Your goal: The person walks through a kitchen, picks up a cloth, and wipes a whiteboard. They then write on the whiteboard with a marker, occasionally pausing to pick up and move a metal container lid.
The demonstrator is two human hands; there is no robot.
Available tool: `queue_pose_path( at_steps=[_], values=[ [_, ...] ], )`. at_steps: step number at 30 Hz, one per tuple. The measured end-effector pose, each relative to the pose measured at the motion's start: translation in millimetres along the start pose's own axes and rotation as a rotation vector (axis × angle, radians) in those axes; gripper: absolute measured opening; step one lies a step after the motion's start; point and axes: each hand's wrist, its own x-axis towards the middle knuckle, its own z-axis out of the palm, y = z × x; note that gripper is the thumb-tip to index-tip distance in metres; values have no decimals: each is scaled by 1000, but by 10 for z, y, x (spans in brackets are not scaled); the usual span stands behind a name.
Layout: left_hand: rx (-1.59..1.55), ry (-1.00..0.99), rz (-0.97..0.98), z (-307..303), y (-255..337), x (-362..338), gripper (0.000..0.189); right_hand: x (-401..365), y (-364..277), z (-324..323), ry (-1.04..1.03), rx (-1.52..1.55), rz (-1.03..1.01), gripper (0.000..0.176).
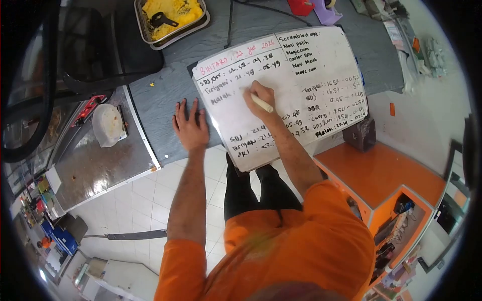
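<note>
A whiteboard (281, 95) lies tilted on the grey table, covered with handwritten names and times in black and a red heading line. My right hand (262, 96) is closed around a whitish marker (262, 104) over the board's upper middle, just right of the third line on the left. The marker's tip is hidden by my fingers. On the table to the left of the board, my left hand (192, 124) rests flat with its fingers spread, holding nothing.
A metal tray (144, 37) of yellow food with a black scoop (163, 20) stands at the back. A purple tape dispenser (327, 14) sits beyond the board. To the left are a white plastic container (107, 125) and a red-handled tool (89, 110). An orange counter (376, 170) stands at right.
</note>
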Motion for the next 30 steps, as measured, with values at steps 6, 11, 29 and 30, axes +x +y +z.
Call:
queue_pose_path(
  at_steps=[6,11,29,30],
  values=[
    [-1,-6,-3,-6,0,-4,37,1,4,-10,-11,-14,-20,26],
    [3,-8,-5,-1,-8,7,36,23,-36,1,63,-1,62,26],
    [40,38,58,29,11,4,37,53,-25,-259,294,81,213,25],
    [42,32,60,40,14,5,37,71,-20,-296,234,88,185,24]
  ],
)
